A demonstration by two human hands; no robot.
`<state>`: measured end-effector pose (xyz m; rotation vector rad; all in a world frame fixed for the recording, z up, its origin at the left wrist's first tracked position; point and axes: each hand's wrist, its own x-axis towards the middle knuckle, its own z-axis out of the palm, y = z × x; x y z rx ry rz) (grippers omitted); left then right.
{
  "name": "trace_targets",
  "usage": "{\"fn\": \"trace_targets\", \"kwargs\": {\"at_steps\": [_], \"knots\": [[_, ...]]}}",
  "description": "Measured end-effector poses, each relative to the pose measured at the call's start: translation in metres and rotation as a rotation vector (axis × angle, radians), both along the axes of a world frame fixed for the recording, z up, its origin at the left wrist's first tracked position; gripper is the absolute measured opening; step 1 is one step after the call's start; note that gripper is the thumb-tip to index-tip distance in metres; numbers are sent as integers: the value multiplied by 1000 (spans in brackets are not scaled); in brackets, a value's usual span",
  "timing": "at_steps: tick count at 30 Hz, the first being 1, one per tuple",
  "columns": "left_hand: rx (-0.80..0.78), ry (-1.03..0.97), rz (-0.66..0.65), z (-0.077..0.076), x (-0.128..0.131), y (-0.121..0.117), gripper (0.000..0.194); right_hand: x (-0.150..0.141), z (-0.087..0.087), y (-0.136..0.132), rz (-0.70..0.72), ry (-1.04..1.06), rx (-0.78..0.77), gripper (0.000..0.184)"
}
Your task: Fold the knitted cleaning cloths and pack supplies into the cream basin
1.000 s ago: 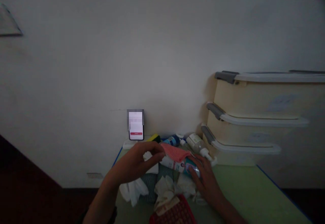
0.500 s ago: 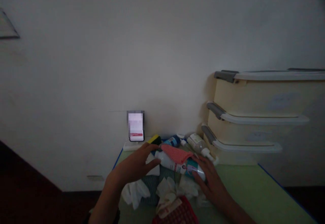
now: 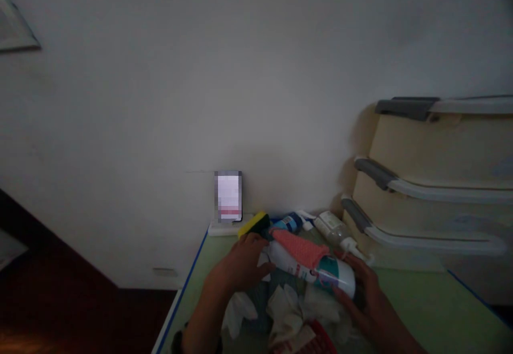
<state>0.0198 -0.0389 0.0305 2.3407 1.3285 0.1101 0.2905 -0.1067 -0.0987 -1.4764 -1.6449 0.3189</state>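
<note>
A white bottle (image 3: pixel 286 258) with a teal label section lies tilted across a pile of items, and a pink cloth (image 3: pixel 302 248) is draped along its top. My left hand (image 3: pixel 244 263) is closed about the bottle's left end, thumb on the near side. Around the right end curl the fingers and thumb of my right hand (image 3: pixel 366 292). Crumpled white cloths or gloves (image 3: pixel 285 311) lie below the bottle. At the bottom edge shows part of a red item (image 3: pixel 316 340). A yellow and dark green sponge (image 3: pixel 253 224) sits just beyond my left hand.
Behind the pile lie a blue bottle (image 3: pixel 289 222) and a clear pump bottle (image 3: pixel 332 228). A lit phone (image 3: pixel 229 196) stands on a white base at the wall. Stacked cream storage boxes (image 3: pixel 417 156) rise at the right of the green tabletop (image 3: pixel 425 295).
The view has swung left, so the whole scene sits further right. My left hand has closed in on the bottle's left end, and my right hand still holds its right end.
</note>
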Motion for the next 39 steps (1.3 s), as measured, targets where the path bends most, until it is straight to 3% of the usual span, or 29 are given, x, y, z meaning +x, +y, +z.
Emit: {"fn": "trace_targets", "kwargs": {"at_steps": [4, 7, 9, 13, 16, 21, 25, 28, 33, 39], "knots": [[13, 53, -30, -2, 2, 0, 49, 0, 2, 3, -25, -5, 6, 58], [36, 54, -21, -6, 5, 2, 48, 4, 8, 7, 87, -136, 3, 51], [53, 52, -2, -10, 9, 3, 49, 5, 12, 9, 146, -190, 107, 52], [83, 43, 18, -20, 17, 4, 51, 1, 20, 10, 221, -127, 150, 56], [95, 59, 23, -19, 18, 0, 53, -1, 25, 11, 285, -42, 134, 36], [136, 104, 34, -6, 3, -10, 52, -2, 31, 9, 347, 8, 110, 31], [169, 176, 156, 0, -17, -8, 67, -7, 38, 0, 358, 47, 53, 29], [96, 230, 211, -1, -31, -4, 71, -11, 43, -7, 364, 77, 8, 26], [-40, 226, 172, -17, -36, 3, 62, -29, 40, -12, 371, 162, -93, 25], [17, 72, 108, -48, -26, 13, 31, -42, 28, -7, 299, 257, -110, 28]]}}
